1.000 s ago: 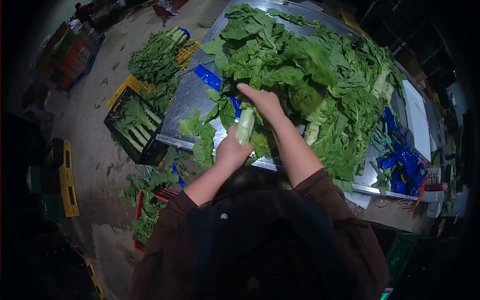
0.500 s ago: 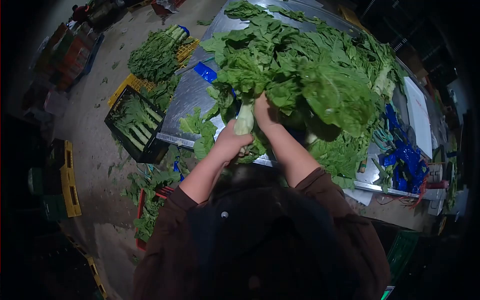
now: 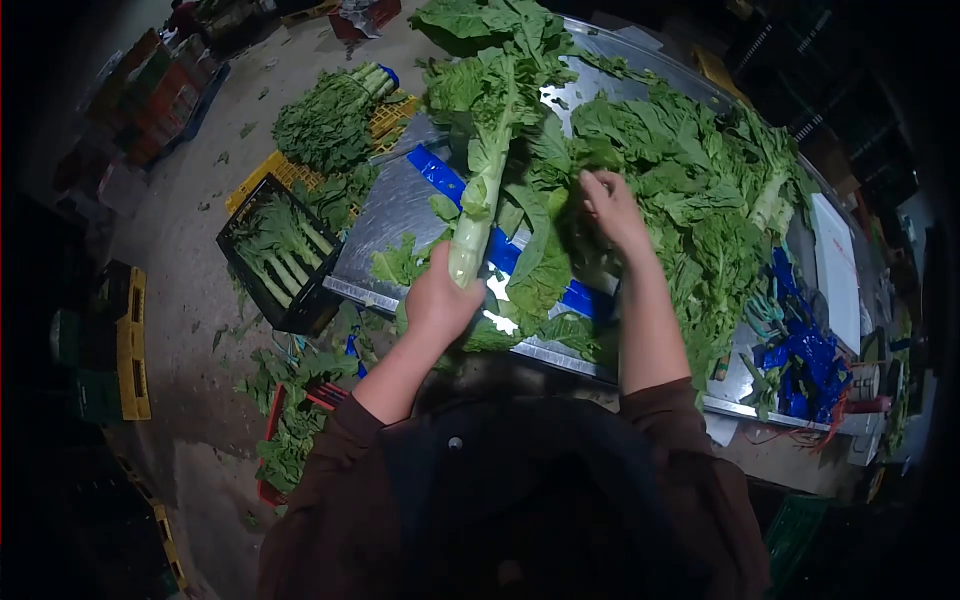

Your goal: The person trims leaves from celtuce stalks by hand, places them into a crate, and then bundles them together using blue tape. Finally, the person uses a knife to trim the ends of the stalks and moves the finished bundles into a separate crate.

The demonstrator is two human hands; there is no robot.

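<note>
Lettuce stalk (image 3: 478, 195) is in your left hand (image 3: 440, 300): fingers wrapped tight round the pale base, stalk held up off the worktop (image 3: 385, 205), tilted away from you, leaves fanning out at the far end. Your right hand (image 3: 610, 205) is well apart from it, out over the big heap of loose greens (image 3: 700, 190), fingers pinched on a leaf (image 3: 545, 265) that hangs down toward the near edge. Blue plastic strip (image 3: 440, 172) runs across the metal top under the stalk and leaf, partly covered by both. More blue plastic (image 3: 810, 335) is bunched at the right end of the worktop, beside a white board (image 3: 835, 245).

On the floor to your left: black crate (image 3: 275, 255) holding pale-stemmed greens, just beside the worktop edge. A yellow crate (image 3: 265, 175) sits behind it with a bundle of dark leafy greens (image 3: 325, 120) on top. Red crate (image 3: 295, 420) with leaves sits near your left elbow. Yellow crates (image 3: 130, 340) stand further left, dim. Scraps of leaf are scattered over the floor (image 3: 190, 260).
</note>
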